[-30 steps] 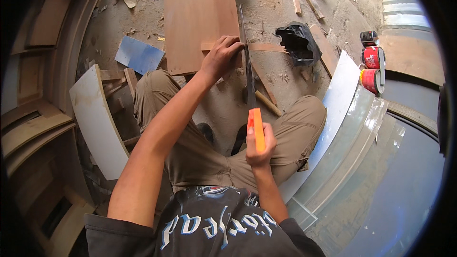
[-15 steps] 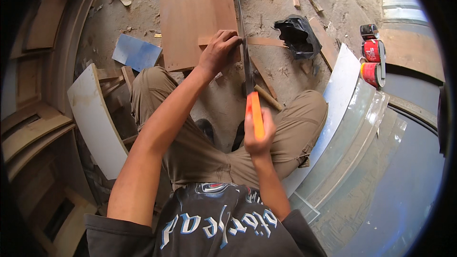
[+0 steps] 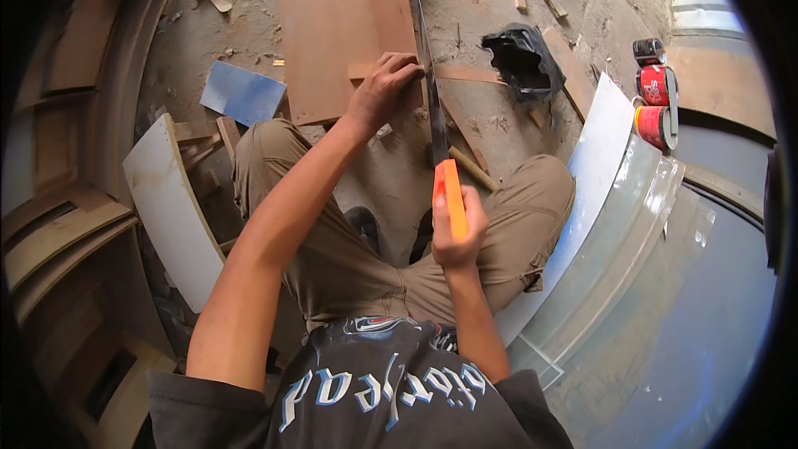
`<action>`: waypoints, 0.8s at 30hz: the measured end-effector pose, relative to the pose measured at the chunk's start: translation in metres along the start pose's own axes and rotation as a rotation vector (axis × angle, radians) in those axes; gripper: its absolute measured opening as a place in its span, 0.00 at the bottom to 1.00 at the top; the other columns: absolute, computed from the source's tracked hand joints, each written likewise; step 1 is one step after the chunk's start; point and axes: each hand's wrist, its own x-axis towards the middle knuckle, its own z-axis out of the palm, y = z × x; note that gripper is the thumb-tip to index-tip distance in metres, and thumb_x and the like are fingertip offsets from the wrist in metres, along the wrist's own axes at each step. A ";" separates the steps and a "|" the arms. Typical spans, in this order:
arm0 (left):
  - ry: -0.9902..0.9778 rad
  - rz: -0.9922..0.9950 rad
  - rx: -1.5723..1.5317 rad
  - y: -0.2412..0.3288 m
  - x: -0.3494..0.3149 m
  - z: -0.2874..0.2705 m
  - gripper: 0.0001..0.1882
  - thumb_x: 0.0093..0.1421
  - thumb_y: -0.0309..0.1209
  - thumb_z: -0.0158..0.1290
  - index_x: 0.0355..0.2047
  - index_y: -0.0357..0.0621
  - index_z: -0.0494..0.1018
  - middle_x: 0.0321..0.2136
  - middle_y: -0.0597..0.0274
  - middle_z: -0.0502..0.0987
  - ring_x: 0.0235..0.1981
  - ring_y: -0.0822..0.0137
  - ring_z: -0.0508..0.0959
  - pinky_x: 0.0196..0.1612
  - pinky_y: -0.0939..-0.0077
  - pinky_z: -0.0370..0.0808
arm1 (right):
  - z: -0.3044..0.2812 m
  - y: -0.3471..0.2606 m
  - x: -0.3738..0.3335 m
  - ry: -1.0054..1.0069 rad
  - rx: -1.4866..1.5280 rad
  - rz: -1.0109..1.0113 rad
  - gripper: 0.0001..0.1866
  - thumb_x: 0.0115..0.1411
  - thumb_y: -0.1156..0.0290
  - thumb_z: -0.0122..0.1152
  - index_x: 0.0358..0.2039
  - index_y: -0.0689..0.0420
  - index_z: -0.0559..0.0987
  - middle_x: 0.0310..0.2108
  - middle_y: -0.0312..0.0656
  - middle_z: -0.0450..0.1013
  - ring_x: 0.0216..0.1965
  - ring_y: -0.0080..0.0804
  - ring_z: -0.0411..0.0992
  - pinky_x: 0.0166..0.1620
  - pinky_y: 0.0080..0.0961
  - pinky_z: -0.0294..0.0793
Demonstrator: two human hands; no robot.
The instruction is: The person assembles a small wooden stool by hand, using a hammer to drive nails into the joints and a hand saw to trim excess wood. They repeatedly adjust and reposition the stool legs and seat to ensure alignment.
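My right hand (image 3: 461, 224) is wrapped round the orange handle of a handsaw (image 3: 434, 108). Its dark blade points away from me and crosses a thin wooden strip (image 3: 468, 74). Just left of the blade, my left hand (image 3: 385, 93) is closed over the strip and presses it on a brown wooden board (image 3: 332, 25). The strip's left end shows on the board, while its right part sticks out past the board's edge. My left fingertips are partly hidden behind the knuckles.
A black plastic bag (image 3: 522, 62) lies right of the strip. Offcuts, a blue-and-white panel (image 3: 243, 91) and a round stick (image 3: 474, 169) are on the dusty ground. Glass sheets (image 3: 619, 258) and several cans (image 3: 655, 86) stand at right; wooden frames (image 3: 71, 241) line the left.
The saw and my right hand have shifted very slightly to the right, and the hand is less blurred. My left hand stays on the strip.
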 end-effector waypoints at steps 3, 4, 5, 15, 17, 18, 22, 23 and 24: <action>0.011 -0.078 -0.010 0.007 0.010 0.002 0.10 0.57 0.22 0.55 0.40 0.41 0.77 0.39 0.53 0.79 0.46 0.50 0.77 0.51 0.61 0.74 | 0.001 0.005 0.004 0.043 -0.041 -0.089 0.07 0.61 0.72 0.59 0.33 0.62 0.73 0.17 0.39 0.70 0.18 0.24 0.69 0.24 0.24 0.69; 0.001 -0.163 -0.046 0.009 0.015 0.000 0.08 0.59 0.24 0.55 0.39 0.41 0.77 0.37 0.52 0.79 0.45 0.50 0.78 0.50 0.60 0.74 | -0.002 0.005 0.007 0.039 -0.048 -0.095 0.07 0.61 0.72 0.60 0.33 0.61 0.73 0.17 0.38 0.70 0.17 0.23 0.69 0.24 0.24 0.69; -0.001 -0.236 -0.072 0.009 0.028 -0.005 0.07 0.61 0.26 0.54 0.39 0.41 0.77 0.36 0.51 0.80 0.44 0.49 0.78 0.50 0.60 0.74 | -0.004 0.003 0.012 0.029 -0.048 -0.086 0.07 0.60 0.71 0.60 0.33 0.61 0.73 0.17 0.38 0.70 0.18 0.23 0.70 0.24 0.23 0.69; 0.258 -0.386 0.378 -0.017 0.053 0.028 0.06 0.60 0.32 0.52 0.36 0.47 0.74 0.35 0.56 0.78 0.41 0.54 0.75 0.46 0.58 0.68 | 0.002 -0.001 0.008 -0.006 0.015 0.042 0.07 0.61 0.71 0.60 0.34 0.62 0.73 0.17 0.35 0.70 0.19 0.19 0.68 0.24 0.22 0.68; 0.271 -0.415 0.409 -0.017 0.052 0.031 0.07 0.60 0.32 0.52 0.39 0.48 0.73 0.39 0.57 0.76 0.44 0.56 0.74 0.48 0.57 0.66 | 0.000 -0.008 0.006 -0.002 -0.031 0.017 0.07 0.61 0.72 0.60 0.34 0.62 0.73 0.17 0.35 0.70 0.19 0.19 0.68 0.24 0.21 0.68; 0.279 -0.429 0.423 -0.015 0.051 0.032 0.08 0.60 0.32 0.52 0.40 0.49 0.73 0.41 0.58 0.76 0.46 0.57 0.73 0.48 0.56 0.65 | -0.001 -0.011 0.004 -0.001 -0.033 0.028 0.07 0.61 0.73 0.60 0.34 0.62 0.73 0.17 0.35 0.70 0.19 0.19 0.68 0.24 0.21 0.68; 0.256 -0.405 0.485 -0.015 0.050 0.027 0.15 0.60 0.32 0.50 0.48 0.48 0.69 0.52 0.57 0.70 0.59 0.55 0.67 0.61 0.48 0.57 | -0.011 -0.023 -0.021 0.022 -0.075 -0.031 0.07 0.61 0.73 0.60 0.34 0.62 0.73 0.18 0.36 0.70 0.19 0.20 0.67 0.24 0.22 0.68; 0.224 -0.389 0.501 -0.015 0.048 0.029 0.17 0.59 0.31 0.50 0.50 0.48 0.68 0.54 0.57 0.69 0.62 0.55 0.64 0.64 0.46 0.54 | -0.012 -0.024 -0.026 0.034 -0.088 -0.075 0.07 0.61 0.73 0.60 0.34 0.62 0.73 0.18 0.37 0.70 0.18 0.21 0.67 0.24 0.22 0.68; 0.191 -0.373 0.518 -0.017 0.047 0.030 0.19 0.59 0.31 0.50 0.52 0.48 0.67 0.56 0.56 0.67 0.65 0.55 0.62 0.68 0.44 0.51 | -0.013 -0.020 -0.021 0.007 -0.050 -0.004 0.08 0.61 0.72 0.60 0.35 0.63 0.73 0.18 0.38 0.70 0.18 0.22 0.68 0.24 0.24 0.69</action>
